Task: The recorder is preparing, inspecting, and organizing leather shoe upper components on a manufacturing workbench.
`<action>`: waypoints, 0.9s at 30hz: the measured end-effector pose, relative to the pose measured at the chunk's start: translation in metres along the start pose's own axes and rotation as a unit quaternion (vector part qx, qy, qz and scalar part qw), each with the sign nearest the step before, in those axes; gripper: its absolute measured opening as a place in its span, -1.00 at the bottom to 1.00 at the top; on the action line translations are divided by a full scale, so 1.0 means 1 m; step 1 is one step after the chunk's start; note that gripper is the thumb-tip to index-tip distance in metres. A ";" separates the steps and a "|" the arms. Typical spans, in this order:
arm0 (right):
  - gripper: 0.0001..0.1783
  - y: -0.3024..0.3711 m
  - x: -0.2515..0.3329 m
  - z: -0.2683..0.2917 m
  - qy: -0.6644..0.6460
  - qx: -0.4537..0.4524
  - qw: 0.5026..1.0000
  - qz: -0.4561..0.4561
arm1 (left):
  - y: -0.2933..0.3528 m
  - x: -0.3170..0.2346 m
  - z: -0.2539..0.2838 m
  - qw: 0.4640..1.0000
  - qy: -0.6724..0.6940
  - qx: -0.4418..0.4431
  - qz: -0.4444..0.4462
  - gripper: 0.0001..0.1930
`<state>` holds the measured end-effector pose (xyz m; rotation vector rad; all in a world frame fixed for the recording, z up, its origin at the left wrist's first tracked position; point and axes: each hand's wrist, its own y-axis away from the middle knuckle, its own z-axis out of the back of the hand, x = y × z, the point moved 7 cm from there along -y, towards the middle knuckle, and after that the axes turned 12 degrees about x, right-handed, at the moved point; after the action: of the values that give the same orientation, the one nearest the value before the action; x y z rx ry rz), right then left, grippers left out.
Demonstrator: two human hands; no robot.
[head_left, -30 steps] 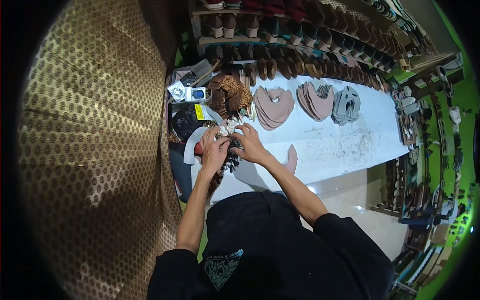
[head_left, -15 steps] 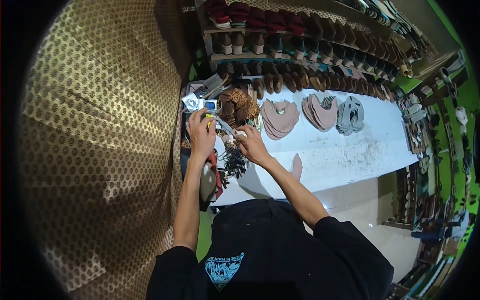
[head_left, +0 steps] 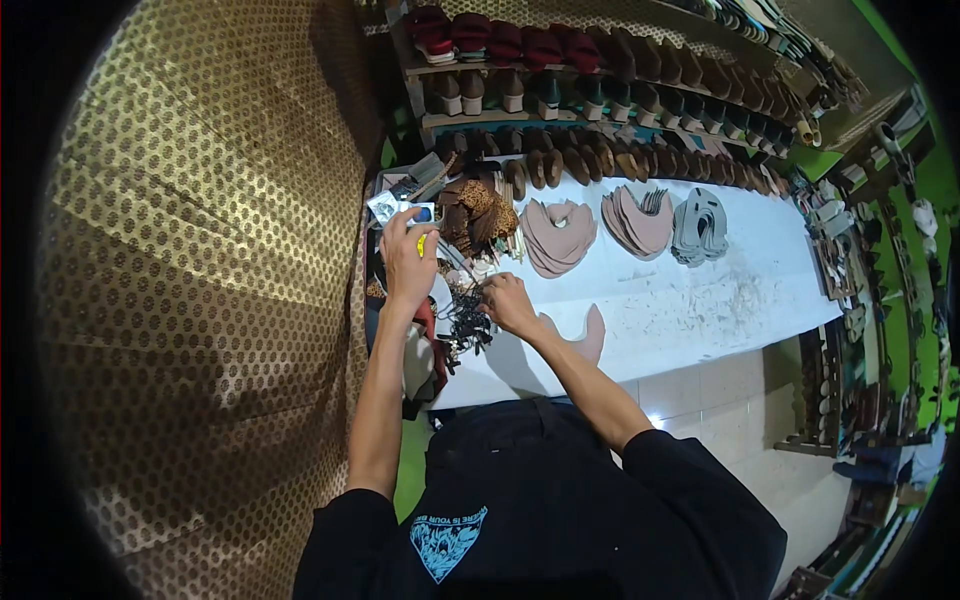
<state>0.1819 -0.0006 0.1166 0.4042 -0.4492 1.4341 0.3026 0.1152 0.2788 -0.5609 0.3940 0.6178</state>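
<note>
My left hand (head_left: 408, 268) is closed over the cluttered left end of the table, with a small yellow object (head_left: 421, 245) showing between its thumb and fingers. Just beyond its fingertips sit a white box with a blue part (head_left: 424, 213) and a silvery-white packet (head_left: 382, 207). My right hand (head_left: 511, 303) has bent fingers at the edge of a tangled heap of small black pieces (head_left: 468, 322); what it pinches, if anything, is hidden. Brown and leopard-print material (head_left: 480, 215) lies piled beyond both hands.
Two stacks of pinkish curved shoe pieces (head_left: 558, 240) and a grey stack (head_left: 700, 230) lie on the white-covered table (head_left: 690, 320). One curved pink piece (head_left: 590, 338) is beside my right forearm. Shelves of shoes (head_left: 600, 100) stand behind; a patterned gold curtain (head_left: 220, 300) hangs at left.
My right hand has moved slightly nearer to me, down to the black heap, away from the grey strip it was touching. My left hand has shifted a little, still with the yellow object.
</note>
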 end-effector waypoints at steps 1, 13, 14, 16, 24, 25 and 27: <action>-0.77 0.004 0.000 -0.007 0.012 0.014 1.000 0.002 | 0.000 0.000 0.001 1.000 -0.001 -0.001 0.002 -0.86; -0.66 -0.002 0.048 0.096 -0.055 -0.217 0.970 0.097 | 0.019 -0.002 -0.014 0.999 -0.005 0.041 0.013 -0.85; -0.61 -0.003 0.059 0.108 -0.031 -0.218 0.968 0.117 | 0.020 -0.003 -0.013 0.999 -0.005 0.040 0.013 -0.85; -0.56 -0.004 0.067 0.121 -0.009 -0.228 0.962 0.148 | 0.019 -0.006 -0.013 0.999 0.013 0.048 0.010 -0.85; -0.56 -0.001 0.092 0.145 0.009 -0.267 0.937 0.226 | 0.021 -0.007 -0.014 0.997 0.045 0.063 -0.015 -0.84; -0.56 -0.002 0.092 0.146 0.009 -0.266 0.937 0.227 | 0.022 -0.007 -0.017 0.996 0.057 0.072 -0.021 -0.83; -0.66 -0.002 0.093 0.148 0.014 -0.261 0.936 0.236 | 0.022 -0.006 -0.018 0.995 0.065 0.075 -0.023 -0.83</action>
<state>0.1836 0.0005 0.2915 -0.1702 -0.9221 1.7015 0.2809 0.1169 0.2595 -0.4675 0.5450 0.5047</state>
